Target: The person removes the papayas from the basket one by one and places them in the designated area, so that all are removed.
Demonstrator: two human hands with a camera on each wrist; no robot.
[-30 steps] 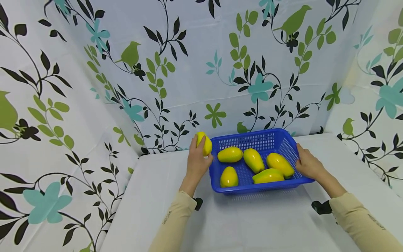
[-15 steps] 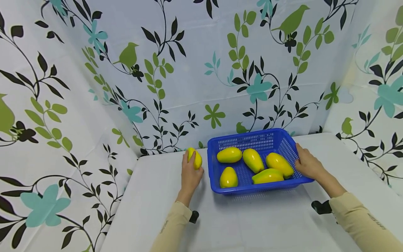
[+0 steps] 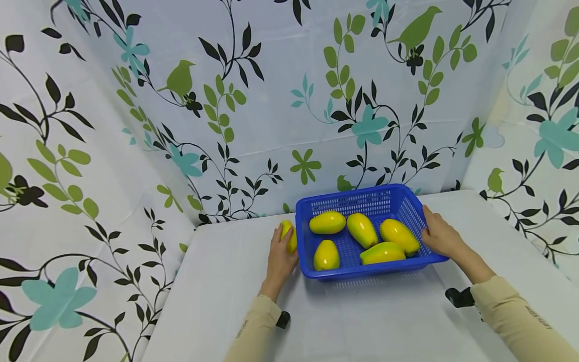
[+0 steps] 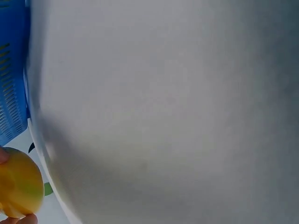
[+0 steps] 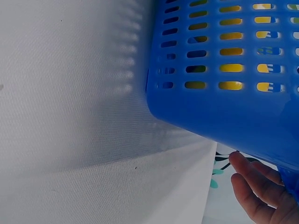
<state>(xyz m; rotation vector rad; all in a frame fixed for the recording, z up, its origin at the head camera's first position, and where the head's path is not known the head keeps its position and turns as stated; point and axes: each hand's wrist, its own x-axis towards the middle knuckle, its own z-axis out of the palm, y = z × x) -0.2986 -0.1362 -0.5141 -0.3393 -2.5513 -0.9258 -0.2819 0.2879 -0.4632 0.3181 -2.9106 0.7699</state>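
In the head view my left hand holds a glossy yellow mango just left of the blue plastic basket. Fingertips press against the mango in the left wrist view; most of the hand is out of that frame. Several more yellow mangoes lie apart or touching on the basket's floor. My right hand grips the basket's right rim. From the right wrist, its fingers show curled beside the slotted wall of the basket, and the thumb is hidden.
The basket stands on a white-covered table, close to its back edge. Behind and at both sides hangs a white curtain printed with leaves, birds and flowers. A black wrist camera mount sits at the right sleeve.
My left hand first carried the mango left and down from beside the basket's rim, then came slightly back right and lower towards the basket. The right hand kept its grip; the basket stayed put.
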